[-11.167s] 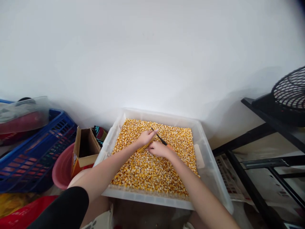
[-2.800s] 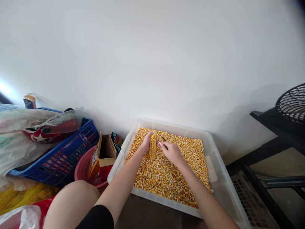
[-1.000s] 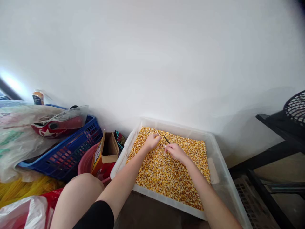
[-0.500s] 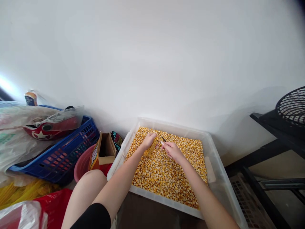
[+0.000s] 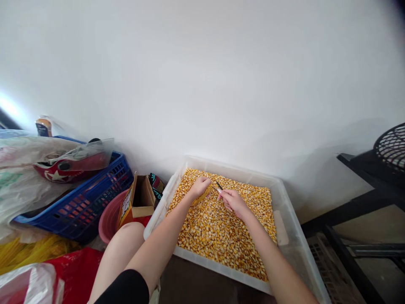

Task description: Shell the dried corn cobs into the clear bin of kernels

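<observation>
My left hand point(image 5: 201, 185) is closed around a yellow corn cob point(image 5: 200, 198), low over a bed of loose corn kernels point(image 5: 218, 236). Most of the cob is hidden by the hand and blends into the kernels. To its right, my right hand point(image 5: 232, 201) is closed on a slim tool point(image 5: 219, 185) with a dark, narrow end and a pale part by the fingers; its exact kind is too small to tell. The tool points up and left, close to the left hand. Around the kernels stands a translucent plastic bin point(image 5: 221, 276).
At left are a blue plastic crate point(image 5: 79, 217) with a red helmet point(image 5: 68, 169) and plastic bags, an open cardboard box point(image 5: 142, 198) and a pink basin point(image 5: 109, 221). Behind the bin rises a white wall point(image 5: 202, 76). A black metal frame point(image 5: 363, 177) stands at right.
My right hand has shifted slightly right, and the tool's dark end shows more clearly. The cob is less visible under my left hand. The whole view has moved a little.
</observation>
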Motion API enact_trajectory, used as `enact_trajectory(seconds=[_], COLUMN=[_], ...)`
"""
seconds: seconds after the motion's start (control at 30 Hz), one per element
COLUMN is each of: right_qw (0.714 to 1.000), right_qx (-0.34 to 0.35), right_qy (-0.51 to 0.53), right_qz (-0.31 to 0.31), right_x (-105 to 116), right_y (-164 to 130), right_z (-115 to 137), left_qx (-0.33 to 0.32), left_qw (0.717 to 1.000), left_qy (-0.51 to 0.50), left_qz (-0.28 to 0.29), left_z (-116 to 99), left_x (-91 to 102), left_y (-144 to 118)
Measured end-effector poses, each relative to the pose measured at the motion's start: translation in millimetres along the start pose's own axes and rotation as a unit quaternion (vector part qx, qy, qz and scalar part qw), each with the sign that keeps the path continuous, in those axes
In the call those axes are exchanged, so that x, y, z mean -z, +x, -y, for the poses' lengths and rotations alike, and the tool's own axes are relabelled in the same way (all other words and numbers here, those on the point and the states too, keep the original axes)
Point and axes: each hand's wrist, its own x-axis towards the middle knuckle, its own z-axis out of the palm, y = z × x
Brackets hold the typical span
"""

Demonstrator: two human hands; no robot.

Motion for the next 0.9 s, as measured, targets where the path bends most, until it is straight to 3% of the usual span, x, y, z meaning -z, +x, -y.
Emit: enact_trajectory(seconds=[0.4,0.63,0.9], right_qw=[0.999,0.993,0.970], right_qx=[-0.024,-0.049,-0.071], right_qy=[-0.017,-0.077,-0.208], right_qz=[0.034,0.072,0.108], right_x=[2.2,9.3,17.6], right_y=[-3.6,-1.8,4.4], right_z=[1.5,-7.1,-20.7], left_qx=[-0.037,-0.064,-0.059], left_qw=[0.993,0.958,0.937], left_qy=[0.110,0.275,0.340], left_qz=[0.032,0.056,0.057], left_z=[-1.5,-4.4,-10.2], left_x=[1.0,-2.1,-9.9], left_y=[-3.0,-12.4,-23.2])
